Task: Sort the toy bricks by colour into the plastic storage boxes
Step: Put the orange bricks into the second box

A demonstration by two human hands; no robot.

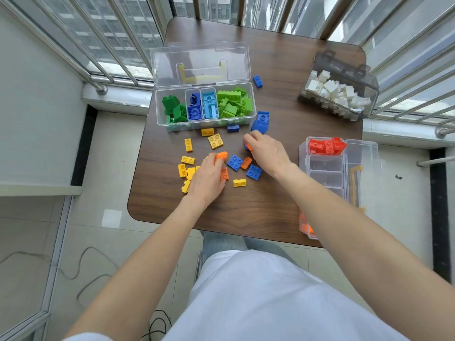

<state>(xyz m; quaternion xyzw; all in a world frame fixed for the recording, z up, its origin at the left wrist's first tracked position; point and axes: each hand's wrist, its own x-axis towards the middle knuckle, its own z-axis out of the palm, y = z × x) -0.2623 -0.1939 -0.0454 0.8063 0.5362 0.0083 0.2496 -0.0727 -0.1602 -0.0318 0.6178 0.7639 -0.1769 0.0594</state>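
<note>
Toy bricks point(235, 162) in yellow, blue and orange lie loose on the middle of the wooden table point(275, 205). The left hand point(206, 178) curls its fingers round an orange brick point(220, 156); the right hand point(267, 150) pinches another orange brick point(249, 146). Behind them stands an open box point(205, 107) of green and blue bricks, to the right a box point(325, 166) with red ones.

From where I stand, no lettering, label, brand or number can be read on the clear storage boxes point(205, 119), the toy bricks point(215, 141) or the wooden table point(283, 70).
</note>
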